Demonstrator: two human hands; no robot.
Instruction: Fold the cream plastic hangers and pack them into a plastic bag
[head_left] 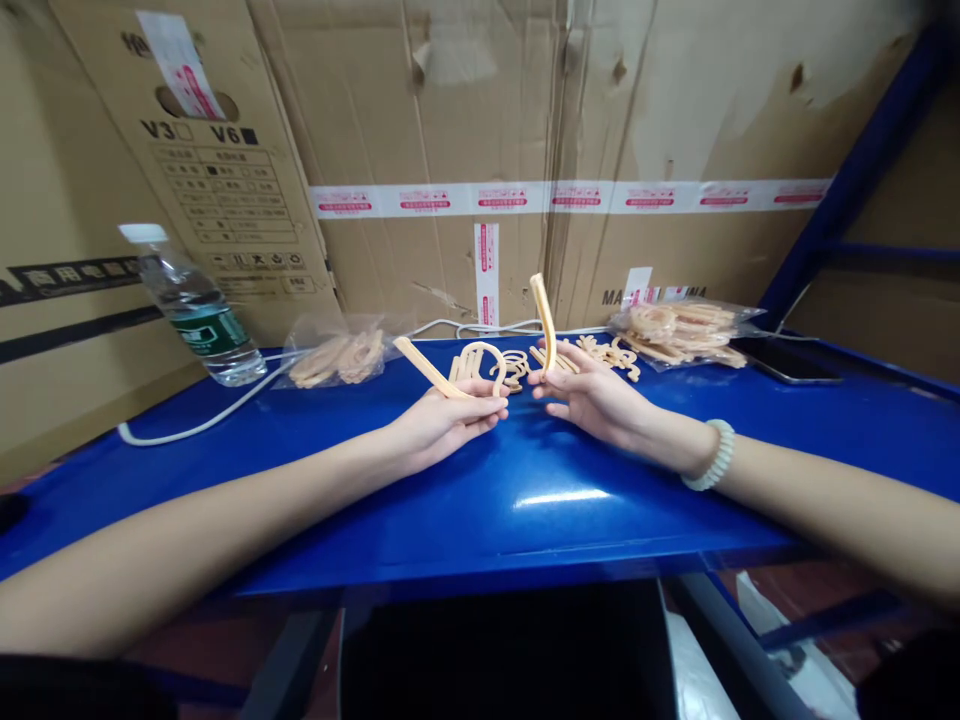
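Observation:
Pale wooden-looking pieces are in both hands above the blue table (480,520). My left hand (450,420) is closed on a straight strip (426,367) that slants up to the left and on a hooked piece (487,350) curving above the fingers. My right hand (592,392) pinches a slightly bent strip (545,320) held nearly upright. The hands are apart, with a small gap between them. Behind them lie more straight strips (559,360) and curved pieces (517,368), partly hidden by the fingers.
A clear bag of pieces (341,358) lies at the left, another bag (686,330) at the right beside a dark phone (791,362). A water bottle (199,315) and white cable (217,420) are at far left. Cardboard (450,120) stands behind.

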